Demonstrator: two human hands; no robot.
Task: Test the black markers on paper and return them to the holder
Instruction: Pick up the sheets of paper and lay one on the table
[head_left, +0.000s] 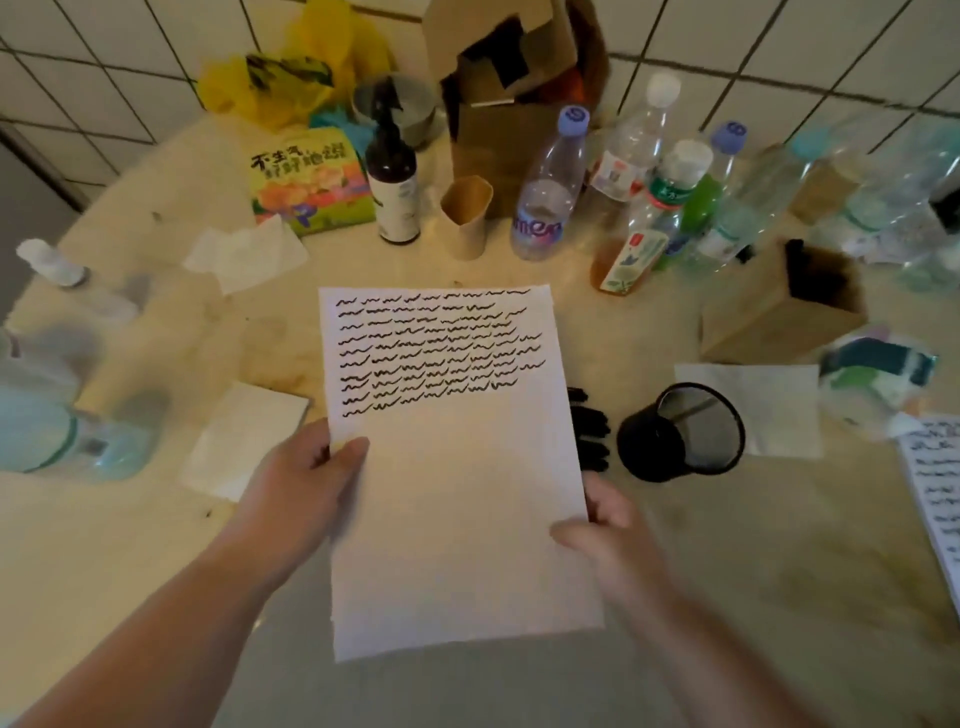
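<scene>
Two hands hold the sheet of paper (457, 467) above the table (727, 597): your left hand (306, 483) pinches its left edge with the thumb on top, your right hand (597, 525) pinches the right edge the same way. Lay it flat and square before you let go, blank lower half toward you, so the next squiggles have room. Just beyond your right hand, the black markers (589, 431) lie in a pile half hidden by the sheet, beside the tipped-over mesh holder (680, 434); stand that upright first, I would judge. Farther back, bottles (550, 192), tissues (247, 254) and a wooden box (779, 312) crowd the table, so keep your elbows in.
</scene>
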